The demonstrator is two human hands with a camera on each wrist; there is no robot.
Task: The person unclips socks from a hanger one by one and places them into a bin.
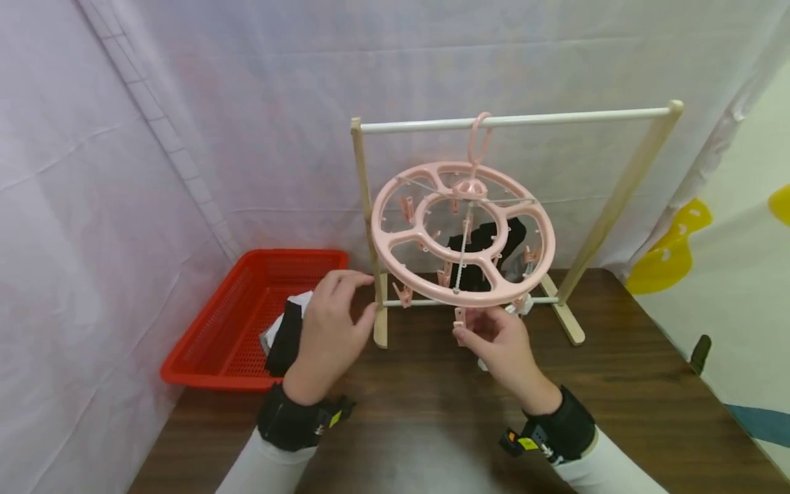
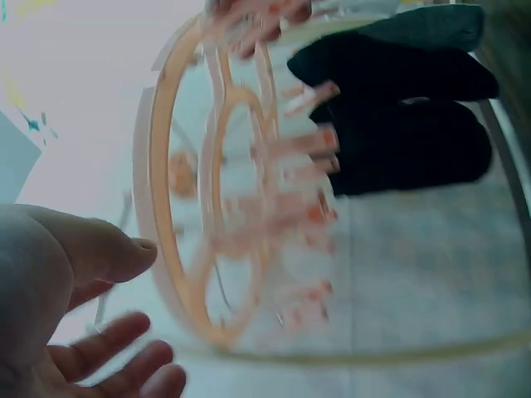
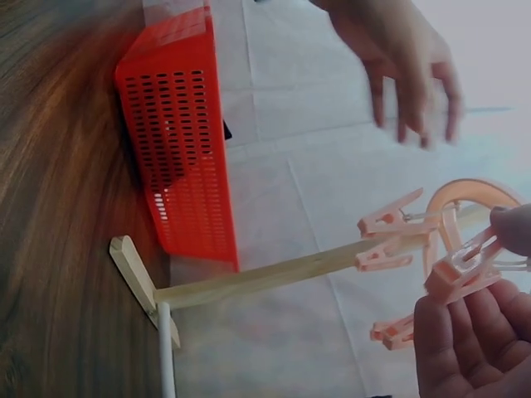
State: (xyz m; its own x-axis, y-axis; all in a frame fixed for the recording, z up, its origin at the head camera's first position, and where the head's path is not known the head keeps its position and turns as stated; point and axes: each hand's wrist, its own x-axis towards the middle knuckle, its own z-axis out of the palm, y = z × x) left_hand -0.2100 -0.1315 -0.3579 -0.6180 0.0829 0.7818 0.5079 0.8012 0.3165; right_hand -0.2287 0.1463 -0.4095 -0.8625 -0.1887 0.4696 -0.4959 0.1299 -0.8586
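A round pink clip hanger (image 1: 401, 285) hangs by its hook from a white bar. My right hand (image 1: 503, 343) pinches a pink clothespin (image 3: 465, 269) at the hanger's near rim, thumb on one side and fingers on the other. My left hand (image 1: 333, 329) holds nothing; its thumb and fingers are apart beside the left post. In the left wrist view, that hand (image 2: 83, 307) is left of the hanger's ring (image 2: 158, 199). Dark socks (image 2: 406, 149) hang from clips on the far side, partly hidden behind the ring in the head view.
The wooden stand (image 1: 592, 206) with its white bar (image 1: 574, 119) stands on a brown table (image 1: 420, 412). To the left is a red basket (image 1: 212, 381) with black cloth (image 1: 286, 343) and some white cloth inside. Other clothespins (image 1: 403, 295) dangle round the ring. A white curtain hangs behind.
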